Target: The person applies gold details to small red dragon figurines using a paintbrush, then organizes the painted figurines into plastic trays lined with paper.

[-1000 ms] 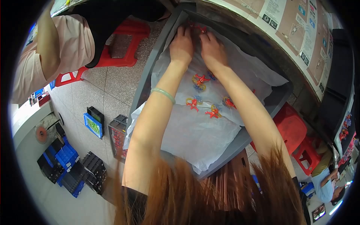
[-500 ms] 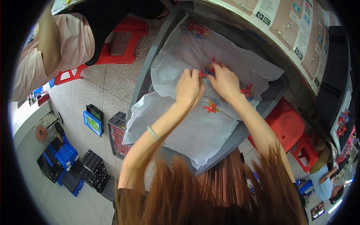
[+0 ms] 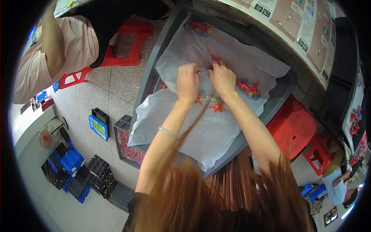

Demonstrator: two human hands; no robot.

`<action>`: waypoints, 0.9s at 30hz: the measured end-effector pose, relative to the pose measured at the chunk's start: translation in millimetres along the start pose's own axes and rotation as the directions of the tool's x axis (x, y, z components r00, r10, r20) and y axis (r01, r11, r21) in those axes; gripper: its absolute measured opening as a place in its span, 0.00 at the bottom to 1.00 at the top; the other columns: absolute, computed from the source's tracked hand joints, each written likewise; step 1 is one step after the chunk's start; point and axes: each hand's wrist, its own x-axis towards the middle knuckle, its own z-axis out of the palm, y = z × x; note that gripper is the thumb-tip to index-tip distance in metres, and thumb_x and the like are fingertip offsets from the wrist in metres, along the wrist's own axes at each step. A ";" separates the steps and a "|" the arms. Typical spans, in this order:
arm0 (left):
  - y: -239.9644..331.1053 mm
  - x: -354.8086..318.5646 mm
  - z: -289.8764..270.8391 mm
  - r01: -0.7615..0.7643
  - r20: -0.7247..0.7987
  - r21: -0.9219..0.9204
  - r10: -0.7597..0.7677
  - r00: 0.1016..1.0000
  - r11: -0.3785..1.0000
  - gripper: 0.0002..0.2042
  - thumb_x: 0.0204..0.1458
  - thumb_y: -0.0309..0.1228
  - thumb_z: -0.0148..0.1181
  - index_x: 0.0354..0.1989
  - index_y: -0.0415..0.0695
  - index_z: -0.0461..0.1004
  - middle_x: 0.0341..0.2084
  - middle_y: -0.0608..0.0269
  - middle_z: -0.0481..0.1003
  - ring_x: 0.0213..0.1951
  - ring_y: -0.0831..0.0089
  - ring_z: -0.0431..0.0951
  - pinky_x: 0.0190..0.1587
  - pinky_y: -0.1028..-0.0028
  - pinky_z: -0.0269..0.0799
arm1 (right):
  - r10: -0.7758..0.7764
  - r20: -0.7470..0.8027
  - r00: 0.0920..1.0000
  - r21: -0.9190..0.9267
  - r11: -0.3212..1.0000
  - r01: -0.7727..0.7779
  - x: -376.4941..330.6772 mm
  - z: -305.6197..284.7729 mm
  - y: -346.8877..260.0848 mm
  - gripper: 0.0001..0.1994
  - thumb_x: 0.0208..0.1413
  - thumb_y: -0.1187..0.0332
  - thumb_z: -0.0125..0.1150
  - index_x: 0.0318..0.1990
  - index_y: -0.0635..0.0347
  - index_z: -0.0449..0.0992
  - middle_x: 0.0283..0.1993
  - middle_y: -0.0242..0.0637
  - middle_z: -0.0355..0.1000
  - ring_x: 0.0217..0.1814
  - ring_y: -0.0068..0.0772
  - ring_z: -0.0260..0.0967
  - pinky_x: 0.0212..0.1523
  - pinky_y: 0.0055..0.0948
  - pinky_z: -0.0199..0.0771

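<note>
Both hands have pulled back from the bin's far end; left hand [image 3: 188, 82] and right hand [image 3: 222, 76] now pinch small red parts [image 3: 211, 66] mid-sheet, on the white paper [image 3: 216, 131].

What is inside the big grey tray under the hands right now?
The grey tray is lined with white paper. Small red toy parts lie scattered on it. The left hand and right hand grip more parts. The paper hides the tray's floor.

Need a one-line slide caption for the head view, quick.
Left hand and right hand pinch small red parts on white paper lining a grey tray.
</note>
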 end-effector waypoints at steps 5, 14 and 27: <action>-5.6 -9.2 -6.0 0.036 0.084 -0.057 -0.031 0.996 0.998 0.13 0.42 0.16 0.48 0.39 0.38 0.64 0.36 0.51 0.66 0.37 0.57 0.67 0.39 0.66 0.64 | -0.056 -0.016 0.998 -0.039 0.998 0.055 -6.9 4.8 10.4 0.10 0.45 0.70 0.57 0.37 0.57 0.70 0.39 0.40 0.67 0.40 0.46 0.67 0.37 0.41 0.69; -8.2 12.4 -7.9 0.074 0.287 0.178 -0.124 0.950 0.981 0.17 0.43 0.22 0.51 0.45 0.36 0.67 0.37 0.47 0.70 0.42 0.61 0.71 0.45 0.68 0.64 | -0.023 -0.175 0.984 0.275 0.959 0.071 -17.4 -19.8 4.7 0.08 0.46 0.73 0.56 0.35 0.61 0.70 0.37 0.41 0.67 0.36 0.46 0.67 0.35 0.39 0.67; -19.6 17.5 7.1 -0.218 0.134 0.184 0.196 0.971 0.958 0.15 0.40 0.24 0.55 0.40 0.42 0.67 0.38 0.57 0.67 0.36 0.57 0.71 0.38 0.64 0.67 | 0.024 -0.070 0.997 0.156 0.988 -0.013 -3.7 -24.3 20.7 0.07 0.50 0.71 0.52 0.36 0.61 0.70 0.43 0.41 0.66 0.37 0.49 0.69 0.36 0.42 0.69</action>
